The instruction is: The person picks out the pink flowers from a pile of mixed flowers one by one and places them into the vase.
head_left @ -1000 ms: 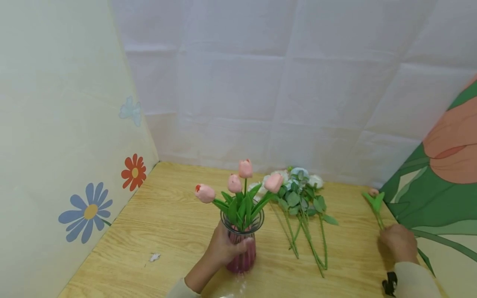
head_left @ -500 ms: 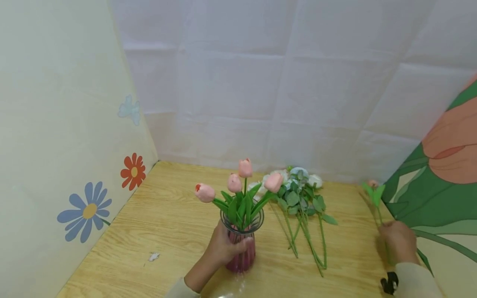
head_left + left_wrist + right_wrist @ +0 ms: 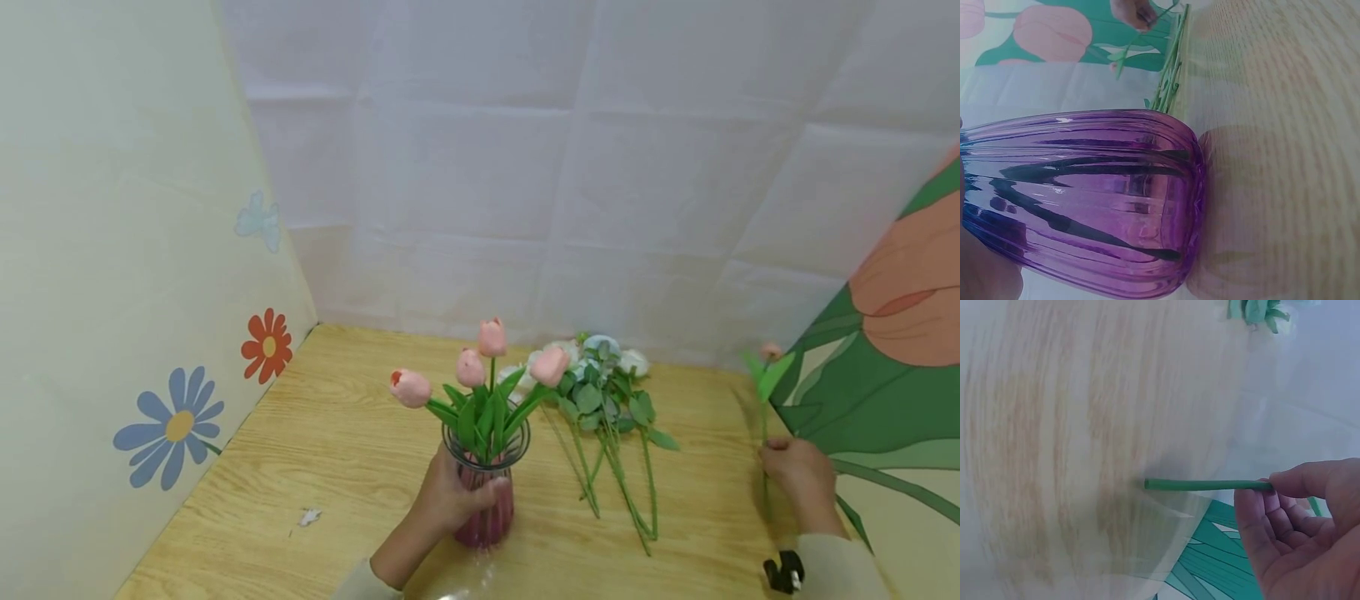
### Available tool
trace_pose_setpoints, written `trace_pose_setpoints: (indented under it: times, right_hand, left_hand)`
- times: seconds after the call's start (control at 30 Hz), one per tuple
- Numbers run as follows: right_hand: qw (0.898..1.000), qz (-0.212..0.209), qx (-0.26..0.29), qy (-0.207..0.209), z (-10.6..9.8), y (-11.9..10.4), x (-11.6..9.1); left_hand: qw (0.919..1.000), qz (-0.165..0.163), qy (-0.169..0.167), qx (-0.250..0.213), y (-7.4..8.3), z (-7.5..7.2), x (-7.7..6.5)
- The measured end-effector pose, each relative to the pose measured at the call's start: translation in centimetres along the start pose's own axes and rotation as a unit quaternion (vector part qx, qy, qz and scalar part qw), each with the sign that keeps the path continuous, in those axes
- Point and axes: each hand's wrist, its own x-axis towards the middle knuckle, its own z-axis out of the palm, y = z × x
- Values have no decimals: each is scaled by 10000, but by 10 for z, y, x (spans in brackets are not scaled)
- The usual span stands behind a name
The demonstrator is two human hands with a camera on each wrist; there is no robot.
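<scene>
My left hand (image 3: 457, 500) grips a ribbed purple glass vase (image 3: 486, 508) that stands upright on the table. Several pink tulips (image 3: 470, 368) with green leaves rise out of its mouth. Through the vase wall (image 3: 1104, 200) in the left wrist view, dark stems show inside. Far to the right, my right hand (image 3: 802, 475) pinches a single tulip (image 3: 767, 379) by its stem, bloom up. The lower stem end (image 3: 1191, 485) sticks out past the thumb and fingers in the right wrist view.
Right of the vase lies a bunch of white and pale blue flowers (image 3: 600, 367), stems (image 3: 622, 483) toward me. A small white scrap (image 3: 310, 517) marks the wooden table (image 3: 360, 417) at left. Patterned panels and a pale cloth (image 3: 465, 167) enclose the table.
My right hand has raised the single tulip and turned it from leaning left to nearly upright. The left hand and the vase stay in place.
</scene>
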Motion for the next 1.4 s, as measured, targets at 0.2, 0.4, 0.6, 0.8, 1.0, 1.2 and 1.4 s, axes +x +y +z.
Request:
trace_pose_setpoints:
  times: [0.2,0.4,0.6,0.8,1.0,1.2,1.4]
  right_hand:
    - [9994,194,256,106,-3,-6,-1]
    - [9987,116,264,430,-5,-17,-7]
    - [9969,19,346,701,-5,-25,-15]
    - [9955,-111,418,848,-5,-33,-23]
    - [9920,-244,464,1149,-6,-46,-32]
    - [9879,-320,606,1394,-7,-62,-42]
    - [9865,-248,817,1401,-9,-78,-55]
  left_hand:
    - [10000,-7,30,-94,-2,0,1]
    - [9999,-60,152,38,-2,0,0]
    - [9999,-126,102,-23,-1,0,0]
    - [9999,-157,40,-34,-1,0,-1]
    - [9999,-159,35,28,1,0,-1]
    - [9999,-126,53,43,1,0,-1]
    - [10000,-30,45,19,0,0,-1]
